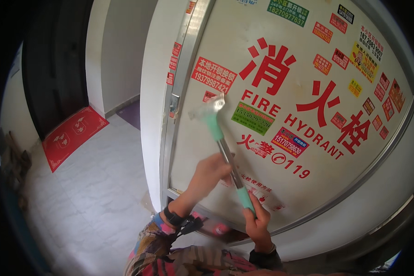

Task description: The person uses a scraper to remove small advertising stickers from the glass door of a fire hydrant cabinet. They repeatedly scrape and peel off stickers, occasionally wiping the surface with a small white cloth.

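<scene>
A long-handled scraper (214, 127) with a metal blade head, mint-green plastic parts and a steel shaft slants across the white door (200, 165) of a fire hydrant cabinet. Around the middle of its shaft closes my left hand (208, 174), slightly blurred. Lower down, my right hand (258, 222) grips the green handle end. The blade is over the left part of the door, by a small red sticker (209, 96) that it partly covers. Whether the blade touches the door I cannot tell. Just above is a larger red sticker (214, 75); a green sticker (252, 118) lies to the right.
Several more stickers, such as a yellow one (364, 62), dot the door's right side. A metal frame (184, 58) with a latch (174, 105) borders it. Left are a tiled floor (100, 193), a red doormat (74, 138) and a dark door (55, 69).
</scene>
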A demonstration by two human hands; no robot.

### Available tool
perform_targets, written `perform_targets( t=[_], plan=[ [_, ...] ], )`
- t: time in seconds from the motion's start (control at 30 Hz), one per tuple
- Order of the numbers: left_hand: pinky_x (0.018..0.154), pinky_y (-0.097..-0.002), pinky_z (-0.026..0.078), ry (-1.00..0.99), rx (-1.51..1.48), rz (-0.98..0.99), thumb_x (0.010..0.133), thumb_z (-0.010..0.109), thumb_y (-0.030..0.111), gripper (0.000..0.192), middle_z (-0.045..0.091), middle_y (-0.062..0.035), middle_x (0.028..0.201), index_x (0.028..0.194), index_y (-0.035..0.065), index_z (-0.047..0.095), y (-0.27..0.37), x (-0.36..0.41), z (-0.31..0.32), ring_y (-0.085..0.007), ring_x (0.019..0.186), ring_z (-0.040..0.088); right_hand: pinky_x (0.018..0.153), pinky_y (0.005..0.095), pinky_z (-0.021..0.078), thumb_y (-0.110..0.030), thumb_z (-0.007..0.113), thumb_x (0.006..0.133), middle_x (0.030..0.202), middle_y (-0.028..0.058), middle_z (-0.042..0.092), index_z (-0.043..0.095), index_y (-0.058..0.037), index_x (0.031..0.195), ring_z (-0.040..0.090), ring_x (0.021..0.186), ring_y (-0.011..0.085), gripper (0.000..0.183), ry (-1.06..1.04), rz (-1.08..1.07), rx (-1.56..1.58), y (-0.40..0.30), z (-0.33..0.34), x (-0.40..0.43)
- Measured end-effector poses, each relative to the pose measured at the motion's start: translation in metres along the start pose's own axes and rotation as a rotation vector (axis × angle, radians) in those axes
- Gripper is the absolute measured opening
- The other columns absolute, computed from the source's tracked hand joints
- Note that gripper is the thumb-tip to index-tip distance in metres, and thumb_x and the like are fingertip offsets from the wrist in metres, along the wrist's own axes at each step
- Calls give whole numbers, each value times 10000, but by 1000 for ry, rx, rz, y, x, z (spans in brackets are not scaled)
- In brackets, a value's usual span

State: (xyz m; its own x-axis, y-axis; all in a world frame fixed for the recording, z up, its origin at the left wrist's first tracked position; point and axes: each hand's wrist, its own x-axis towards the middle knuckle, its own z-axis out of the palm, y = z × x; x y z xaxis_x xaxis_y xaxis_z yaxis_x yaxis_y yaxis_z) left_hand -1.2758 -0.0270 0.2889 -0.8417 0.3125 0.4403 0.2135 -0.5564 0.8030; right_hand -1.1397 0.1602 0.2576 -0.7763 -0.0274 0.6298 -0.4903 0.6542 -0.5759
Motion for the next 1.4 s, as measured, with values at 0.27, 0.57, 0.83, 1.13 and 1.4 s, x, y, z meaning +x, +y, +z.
perform_targets(
  t=[0.27, 0.57, 0.83, 1.13, 1.4],
  plan=[
    [745, -263, 540, 369, 237, 435, 939, 643, 13, 165, 674, -60, 956, 1097, -34, 656, 29, 28, -16, -123, 810, 652, 715, 319, 542, -11, 599, 894, 944, 160, 697, 577, 72, 1276, 654, 768, 187, 392, 239, 16, -12, 22, -29, -49],
    [724, -265, 520, 385, 120, 445, 963, 664, 50, 127, 654, -66, 975, 1065, -23, 643, 26, 26, -4, -121, 783, 617, 819, 308, 526, -22, 598, 917, 1029, 175, 706, 575, 77, 1299, 677, 881, 193, 395, 147, 25, -57, 17, -26, -52],
    [697, -248, 514, 483, 261, 511, 960, 664, 45, 140, 651, -42, 937, 1083, -22, 657, 37, 34, -12, -105, 782, 616, 795, 310, 525, -29, 603, 922, 1007, 181, 700, 575, 76, 1297, 679, 865, 193, 390, 134, -75, -80, 7, -19, -35],
    [734, -244, 534, 568, 756, 902, 886, 694, -49, 197, 679, -66, 998, 1079, -10, 710, 67, 104, -44, -125, 825, 658, 851, 366, 551, -4, 632, 884, 1059, 256, 704, 609, 83, 1231, 724, 948, 348, 359, 138, 72, -27, 15, -22, -52],
    [726, -281, 551, 660, 1071, 1038, 857, 720, -47, 224, 699, -122, 976, 1071, 13, 742, 58, 114, -46, -212, 821, 700, 838, 367, 554, -10, 638, 876, 1059, 253, 703, 617, 73, 1226, 726, 949, 348, 360, 142, 97, -57, 19, -26, -55]
  ],
)
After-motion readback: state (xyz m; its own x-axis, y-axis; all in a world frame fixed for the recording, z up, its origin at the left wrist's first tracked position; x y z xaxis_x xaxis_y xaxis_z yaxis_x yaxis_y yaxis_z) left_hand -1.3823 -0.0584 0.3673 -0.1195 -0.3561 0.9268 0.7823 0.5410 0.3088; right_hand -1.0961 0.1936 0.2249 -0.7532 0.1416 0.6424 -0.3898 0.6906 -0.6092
